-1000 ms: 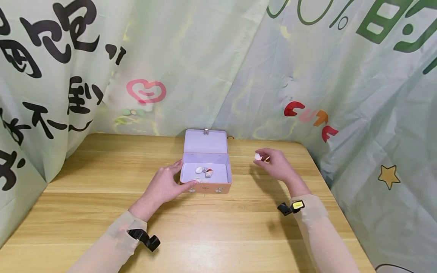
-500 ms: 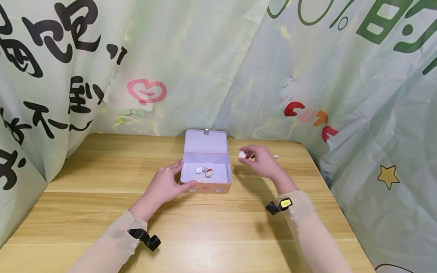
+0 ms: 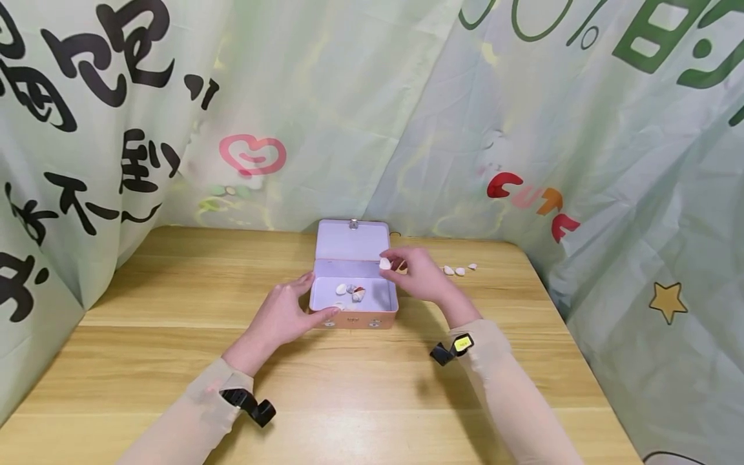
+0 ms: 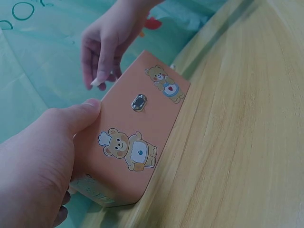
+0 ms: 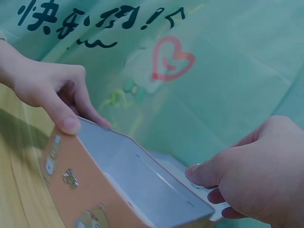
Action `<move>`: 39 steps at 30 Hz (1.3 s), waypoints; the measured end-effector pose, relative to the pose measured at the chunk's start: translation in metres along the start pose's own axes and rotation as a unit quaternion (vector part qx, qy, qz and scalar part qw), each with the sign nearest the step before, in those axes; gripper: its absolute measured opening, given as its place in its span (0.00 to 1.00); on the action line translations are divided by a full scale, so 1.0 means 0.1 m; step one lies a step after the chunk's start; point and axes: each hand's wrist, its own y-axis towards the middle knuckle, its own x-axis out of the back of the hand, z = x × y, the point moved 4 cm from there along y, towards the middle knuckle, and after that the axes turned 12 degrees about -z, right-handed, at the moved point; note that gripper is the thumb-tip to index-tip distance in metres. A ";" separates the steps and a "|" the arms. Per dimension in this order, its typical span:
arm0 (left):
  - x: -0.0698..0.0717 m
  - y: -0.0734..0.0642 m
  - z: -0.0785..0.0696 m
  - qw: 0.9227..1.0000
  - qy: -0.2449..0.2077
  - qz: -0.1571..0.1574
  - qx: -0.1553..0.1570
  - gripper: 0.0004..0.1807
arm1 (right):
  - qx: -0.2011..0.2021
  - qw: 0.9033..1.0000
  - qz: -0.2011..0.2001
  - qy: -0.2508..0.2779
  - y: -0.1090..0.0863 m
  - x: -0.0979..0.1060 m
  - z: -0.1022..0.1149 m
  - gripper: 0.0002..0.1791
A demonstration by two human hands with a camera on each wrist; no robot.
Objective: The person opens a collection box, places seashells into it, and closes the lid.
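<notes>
A small hinged tin box (image 3: pixel 363 321) stands with its lid raised, lilac inside and orange outside. Bear pictures and a metal clasp mark its front wall (image 4: pixel 137 128). Several seashells (image 3: pixel 358 294) lie on its floor, one with a reddish-brown patch. My left hand (image 3: pixel 281 313) grips the front left corner, thumb over the front rim and fingers along the left side. Between thumb and fingertips my right hand (image 3: pixel 420 276) pinches a white seashell (image 3: pixel 385 263), held above the right edge of the box. The left wrist view shows this shell (image 4: pixel 98 82) beyond the box's rim.
To the right of the box, a few white shells (image 3: pixel 460 271) lie on the wooden table (image 3: pixel 349 394) near its back edge. A printed cloth (image 3: pixel 325 116) hangs behind the table and along both sides. Dark cameras are strapped to both wrists.
My right hand has carried the white shell leftward from the table's right side to the box's right edge, uncovering the shells on the table. My left hand keeps its grip on the box.
</notes>
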 end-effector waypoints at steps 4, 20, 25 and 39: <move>0.00 0.00 0.01 1.000 -0.006 -0.002 -0.001 0.58 | 0.006 1.000 0.013 0.017 0.05 -0.13 0.06 0.19; 0.00 0.00 0.02 1.000 0.000 -0.011 -0.018 0.60 | 0.034 0.996 0.074 0.034 0.19 -0.63 0.19 0.18; 0.00 0.00 0.02 1.000 0.005 -0.013 -0.023 0.61 | 0.041 0.994 0.090 0.037 0.22 -0.72 0.22 0.16; 0.01 -0.01 0.01 0.999 0.006 -0.017 -0.028 0.58 | 0.054 0.992 0.115 0.016 0.22 -0.86 0.23 0.15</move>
